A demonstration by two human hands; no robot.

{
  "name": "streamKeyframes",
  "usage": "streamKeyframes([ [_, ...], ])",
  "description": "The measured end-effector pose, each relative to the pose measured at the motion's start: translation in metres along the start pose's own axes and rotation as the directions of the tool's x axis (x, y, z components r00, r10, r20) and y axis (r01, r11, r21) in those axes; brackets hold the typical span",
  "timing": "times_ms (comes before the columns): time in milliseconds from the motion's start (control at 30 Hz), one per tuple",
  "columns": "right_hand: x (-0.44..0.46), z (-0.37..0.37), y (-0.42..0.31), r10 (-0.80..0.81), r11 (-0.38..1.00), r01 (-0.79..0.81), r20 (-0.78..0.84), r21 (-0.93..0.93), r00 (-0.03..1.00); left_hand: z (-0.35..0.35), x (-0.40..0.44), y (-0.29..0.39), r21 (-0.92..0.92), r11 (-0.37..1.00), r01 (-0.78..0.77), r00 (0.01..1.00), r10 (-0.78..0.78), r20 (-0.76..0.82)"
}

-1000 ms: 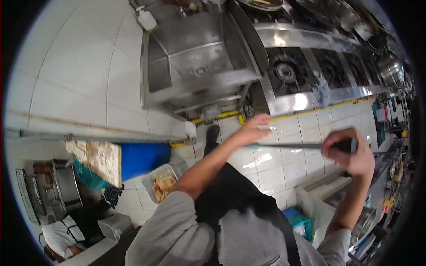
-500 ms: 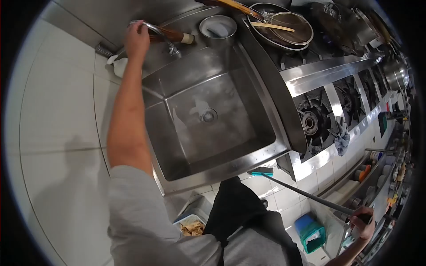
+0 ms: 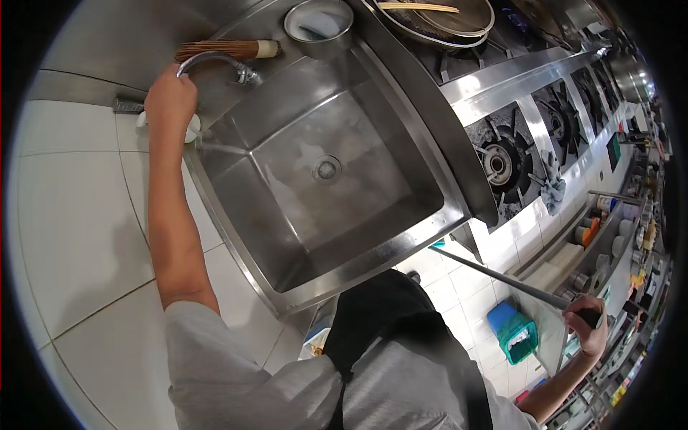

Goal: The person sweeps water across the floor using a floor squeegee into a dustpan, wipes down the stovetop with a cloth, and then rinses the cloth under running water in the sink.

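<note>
My left hand (image 3: 172,97) is closed at the free end of the curved metal faucet spout (image 3: 218,56), left of the steel sink (image 3: 444,222); its fingertips are partly hidden. A white bottle (image 3: 193,129) shows partly behind this hand. Beside the faucet lies a bundled-stick wok brush (image 3: 226,49) with a pale band. At far right, my right hand (image 3: 586,324) is wrapped round the upper end of a long-handled floor brush (image 3: 502,277). Its pole slants down to a teal head, mostly hidden by the sink front.
A metal bowl (image 3: 319,20) sits behind the sink. Pans with a strainer (image 3: 448,21) rest on the stove, whose front burner (image 3: 497,164) has a cloth (image 3: 552,193) beside it. A teal-lined bin (image 3: 517,340) stands on the floor, near shelving (image 3: 616,287).
My left hand has swung the spout leftward and nearer to me, away from the wok brush. The view has shifted slightly. The right hand keeps its hold on the floor brush.
</note>
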State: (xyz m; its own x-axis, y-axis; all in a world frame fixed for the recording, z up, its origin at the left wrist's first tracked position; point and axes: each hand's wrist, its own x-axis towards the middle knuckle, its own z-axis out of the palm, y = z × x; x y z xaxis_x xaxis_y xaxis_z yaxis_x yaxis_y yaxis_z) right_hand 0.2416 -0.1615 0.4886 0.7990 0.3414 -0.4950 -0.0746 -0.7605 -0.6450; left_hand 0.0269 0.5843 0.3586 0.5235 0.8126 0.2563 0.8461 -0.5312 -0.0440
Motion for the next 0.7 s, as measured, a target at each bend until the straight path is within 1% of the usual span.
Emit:
streamKeyframes([
  [33, 0.001, 0.001, -0.003, 0.011, 1.0, -0.011, 0.008, -0.007, 1.0, -0.007, -0.008, 0.011, -0.003, 1.0, -0.023, 1.0, 0.023, 0.0],
  [67, 0.002, 0.004, -0.006, 0.003, 1.0, -0.003, -0.007, 0.028, 1.0, -0.012, -0.009, 0.023, -0.277, 0.958, 0.077, 0.992, -0.046, 0.115],
  [100, 0.004, 0.005, -0.008, 0.007, 1.0, -0.007, 0.003, 0.012, 1.0, -0.018, -0.008, 0.036, -0.513, 0.835, 0.199, 0.967, -0.084, 0.239],
  [133, 0.009, 0.004, -0.009, 0.005, 1.0, -0.005, 0.013, -0.003, 1.0, -0.023, -0.008, 0.042, -0.694, 0.642, 0.326, 0.93, -0.087, 0.357],
  [167, 0.012, 0.005, -0.01, 0.006, 1.0, -0.005, 0.022, -0.016, 1.0, -0.024, -0.013, 0.042, -0.827, 0.406, 0.388, 0.92, -0.123, 0.372],
  [200, 0.013, 0.006, -0.012, 0.011, 1.0, -0.011, 0.017, -0.025, 1.0, -0.017, -0.022, 0.042, -0.901, 0.139, 0.412, 0.908, -0.145, 0.392],
  [233, 0.014, 0.006, -0.013, 0.017, 0.999, -0.017, 0.008, -0.032, 1.0, -0.004, -0.028, 0.04, -0.908, -0.137, 0.396, 0.897, -0.154, 0.414],
  [267, 0.014, 0.007, -0.013, 0.024, 0.999, -0.024, -0.003, -0.037, 1.0, 0.037, -0.033, 0.032, -0.825, -0.347, 0.446, 0.829, -0.188, 0.527],
  [300, 0.015, 0.008, -0.014, 0.025, 0.999, -0.024, 0.009, -0.034, 1.0, 0.077, -0.036, 0.024, -0.702, -0.544, 0.46, 0.748, -0.19, 0.636],
  [367, 0.017, 0.006, -0.016, 0.034, 0.999, -0.032, 0.036, -0.041, 0.999, 0.09, -0.07, 0.057, -0.714, -0.313, 0.627, 0.747, -0.018, 0.664],
  [467, 0.012, 0.007, -0.01, 0.012, 0.999, -0.013, -0.027, -0.037, 1.0, 0.152, -0.067, 0.041, -0.707, -0.122, 0.697, 0.708, -0.039, 0.705],
  [533, 0.007, 0.005, -0.007, 0.035, 0.999, -0.036, -0.03, -0.035, 0.999, 0.173, -0.056, 0.04, -0.805, -0.111, 0.583, 0.765, -0.258, 0.59],
  [567, 0.004, 0.003, -0.005, 0.048, 0.998, -0.049, -0.034, -0.033, 0.998, 0.181, -0.052, 0.04, -0.847, -0.095, 0.523, 0.775, -0.36, 0.519],
  [633, -0.003, -0.001, 0.003, 0.045, 0.998, -0.046, -0.036, -0.039, 0.998, 0.181, -0.05, 0.04, -0.902, -0.024, 0.43, 0.869, -0.259, 0.421],
  [700, -0.01, -0.005, 0.013, 0.041, 0.998, -0.043, -0.044, -0.037, 0.998, 0.176, -0.052, 0.046, -0.923, 0.092, 0.375, 0.918, -0.177, 0.355],
])
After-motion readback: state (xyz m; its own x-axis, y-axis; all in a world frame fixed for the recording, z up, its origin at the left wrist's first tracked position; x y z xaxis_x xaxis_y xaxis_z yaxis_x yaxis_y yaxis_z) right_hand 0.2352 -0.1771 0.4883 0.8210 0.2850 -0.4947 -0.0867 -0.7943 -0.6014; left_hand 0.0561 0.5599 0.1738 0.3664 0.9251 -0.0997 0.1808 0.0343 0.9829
